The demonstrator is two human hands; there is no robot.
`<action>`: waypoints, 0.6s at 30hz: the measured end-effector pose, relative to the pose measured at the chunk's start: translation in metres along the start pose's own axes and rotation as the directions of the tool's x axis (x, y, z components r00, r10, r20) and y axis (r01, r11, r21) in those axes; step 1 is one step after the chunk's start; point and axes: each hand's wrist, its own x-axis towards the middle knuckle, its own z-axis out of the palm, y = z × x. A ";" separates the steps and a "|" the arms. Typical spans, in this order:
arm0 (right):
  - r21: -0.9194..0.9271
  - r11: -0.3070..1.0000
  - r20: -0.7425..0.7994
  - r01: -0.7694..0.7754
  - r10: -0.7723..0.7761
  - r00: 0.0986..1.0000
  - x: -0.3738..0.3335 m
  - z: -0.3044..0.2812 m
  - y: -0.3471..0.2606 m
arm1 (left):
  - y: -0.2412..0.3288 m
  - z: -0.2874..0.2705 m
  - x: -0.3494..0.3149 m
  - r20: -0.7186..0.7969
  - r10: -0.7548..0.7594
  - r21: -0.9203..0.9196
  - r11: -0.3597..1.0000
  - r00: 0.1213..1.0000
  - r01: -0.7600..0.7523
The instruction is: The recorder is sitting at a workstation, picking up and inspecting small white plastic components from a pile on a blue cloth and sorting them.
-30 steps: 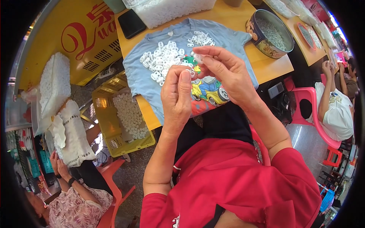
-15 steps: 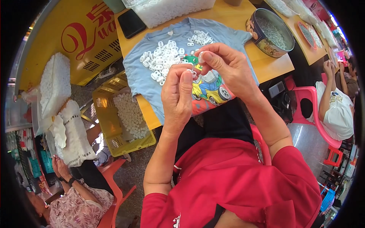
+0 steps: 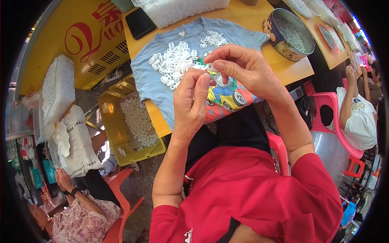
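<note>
Both hands are raised close together over a light blue T-shirt [image 3: 152, 52] spread on the table. My right hand [image 3: 247, 71] pinches a small white plastic piece [image 3: 210, 66] between thumb and fingertips. My left hand [image 3: 189, 101] is closed, thumb against the forefinger, on something small whose shape I cannot make out. Just beyond the left fingertips lies a heap of white two-holed plastic pieces [image 3: 173, 60]. A smaller cluster of such pieces [image 3: 214, 39] sits farther back on the shirt. A colourful cartoon car print [image 3: 227, 97] shows below the hands.
A round tin [image 3: 302, 48] of small metal parts stands at right. At the back are a clear tub [image 3: 182, 10] of white pieces and a black phone-like slab [image 3: 139, 23]. A yellow crate [image 3: 121, 156] sits on the floor at left. Co-workers sit on both sides.
My right hand has turned slightly, and the white piece in it has moved a little left and down, nearer the left fingertips. My left hand has barely shifted.
</note>
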 end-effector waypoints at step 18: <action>0.038 0.996 -0.140 0.084 -0.078 0.987 -0.005 0.025 0.007 | -0.006 -0.005 -0.001 -0.041 -0.068 -0.057 0.996 0.997 0.066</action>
